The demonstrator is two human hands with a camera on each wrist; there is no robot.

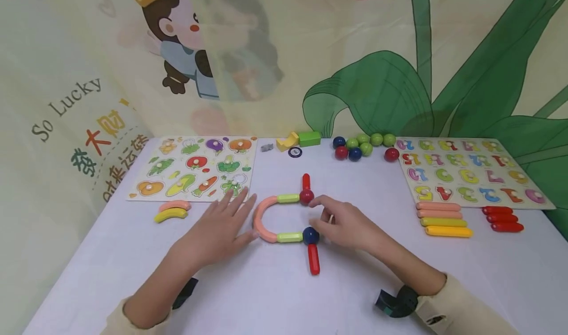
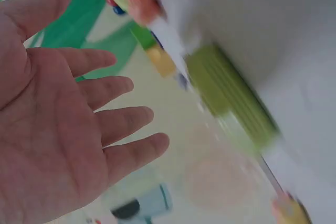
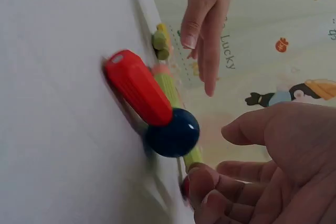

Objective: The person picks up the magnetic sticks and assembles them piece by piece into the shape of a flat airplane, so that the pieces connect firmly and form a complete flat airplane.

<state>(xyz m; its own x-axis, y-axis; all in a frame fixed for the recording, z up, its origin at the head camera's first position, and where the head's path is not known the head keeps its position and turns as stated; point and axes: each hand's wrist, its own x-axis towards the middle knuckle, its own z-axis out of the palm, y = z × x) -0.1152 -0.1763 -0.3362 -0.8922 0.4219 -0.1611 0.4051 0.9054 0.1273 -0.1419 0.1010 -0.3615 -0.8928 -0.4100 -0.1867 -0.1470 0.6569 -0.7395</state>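
A figure of magnetic building pieces lies flat on the white table: a pink curved stick (image 1: 263, 220), two light green sticks (image 1: 288, 198), a red ball (image 1: 306, 197), a blue ball (image 1: 311, 235) and two red sticks (image 1: 313, 260) pointing outward from the balls. My left hand (image 1: 222, 226) is spread just left of the curve, fingers straight, holding nothing. On the other side, my right hand (image 1: 343, 224) hovers by the balls with bent, parted fingers. In the right wrist view its thumb and fingers (image 3: 244, 129) stand apart from the blue ball (image 3: 173, 132).
A vegetable puzzle board (image 1: 213, 162) lies back left, a number puzzle board (image 1: 470, 170) back right. Several loose balls (image 1: 365, 149) and a green block (image 1: 309, 138) sit at the back. Spare curved sticks (image 1: 171, 215) lie left; straight pink, yellow and red sticks (image 1: 504, 218) lie right.
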